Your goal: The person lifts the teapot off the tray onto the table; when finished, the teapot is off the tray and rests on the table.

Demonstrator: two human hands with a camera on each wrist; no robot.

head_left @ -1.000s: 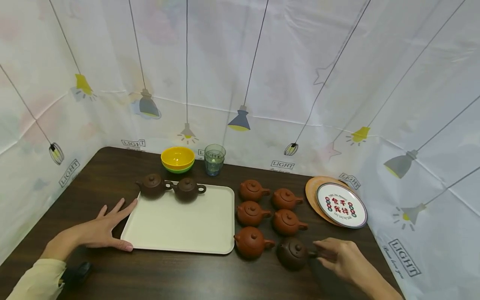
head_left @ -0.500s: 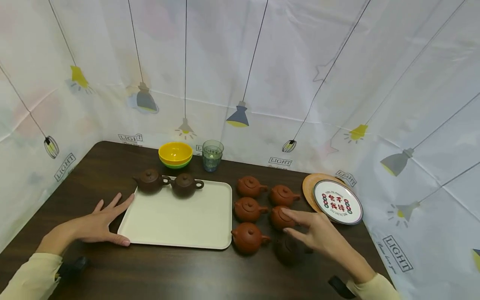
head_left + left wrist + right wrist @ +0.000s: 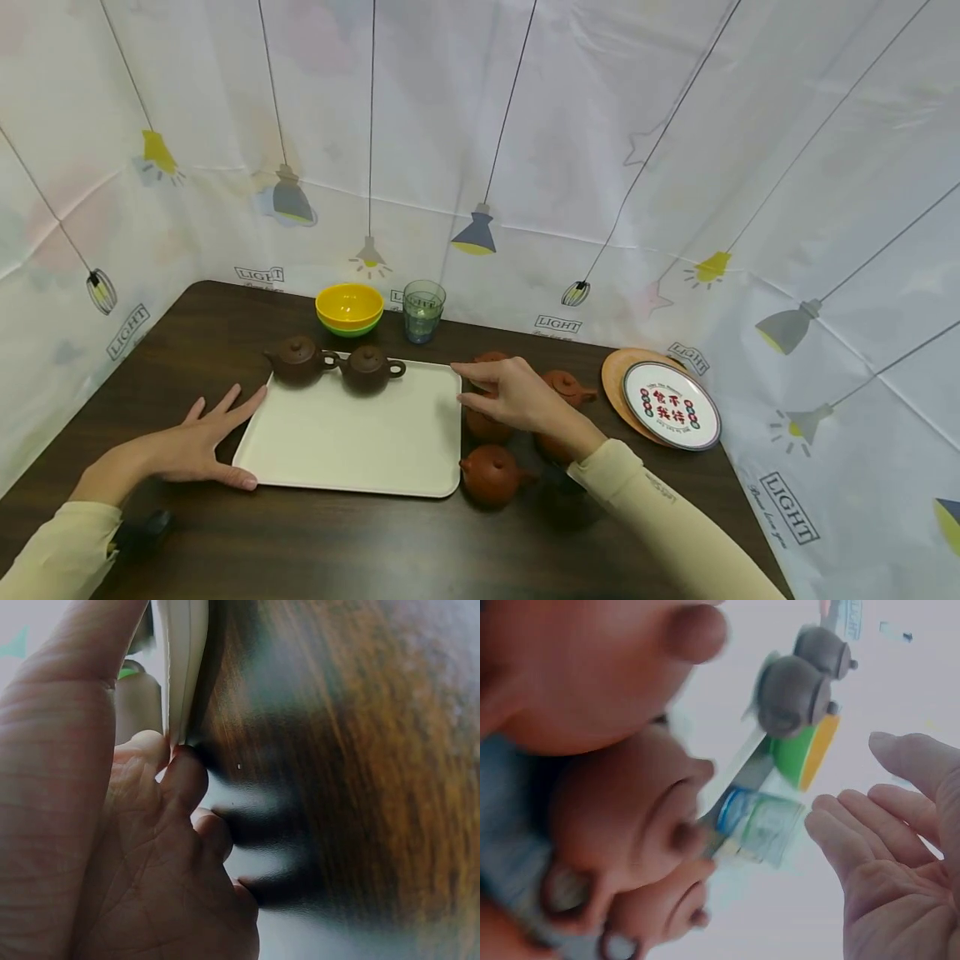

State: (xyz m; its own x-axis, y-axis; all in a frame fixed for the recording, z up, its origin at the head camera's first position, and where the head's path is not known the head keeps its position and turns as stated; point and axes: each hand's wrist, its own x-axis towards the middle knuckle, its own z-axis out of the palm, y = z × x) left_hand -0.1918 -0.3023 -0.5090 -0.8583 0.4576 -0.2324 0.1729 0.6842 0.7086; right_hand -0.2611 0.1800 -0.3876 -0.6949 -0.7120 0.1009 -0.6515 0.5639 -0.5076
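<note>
My left hand (image 3: 191, 446), fingers spread, rests at the left edge of the cream tray (image 3: 360, 437); the left wrist view has fingertips against the tray's rim (image 3: 184, 671). Two dark brown teapots, one (image 3: 297, 362) left of the other (image 3: 367, 371), stand along the tray's back edge. Holding nothing, my right hand (image 3: 517, 400) is over the reddish-brown teapots right of the tray. It partly covers several of them, while the front teapot (image 3: 489, 477) shows plainly. Another dark teapot (image 3: 562, 504) sits in shadow beside my right sleeve. The right wrist view shows loosely bent fingers (image 3: 847, 832), apart from the teapots.
Behind the tray are a yellow bowl (image 3: 349, 305) stacked in a green one (image 3: 351, 330) and a clear glass (image 3: 423, 312). A printed plate (image 3: 671, 406) lies on a round wooden board (image 3: 618, 375) at the right. A patterned cloth backdrop borders the table.
My right hand has let go of the dark teapot's handle at the front right and moved left and back, over the reddish teapots. The left hand has stayed at the tray.
</note>
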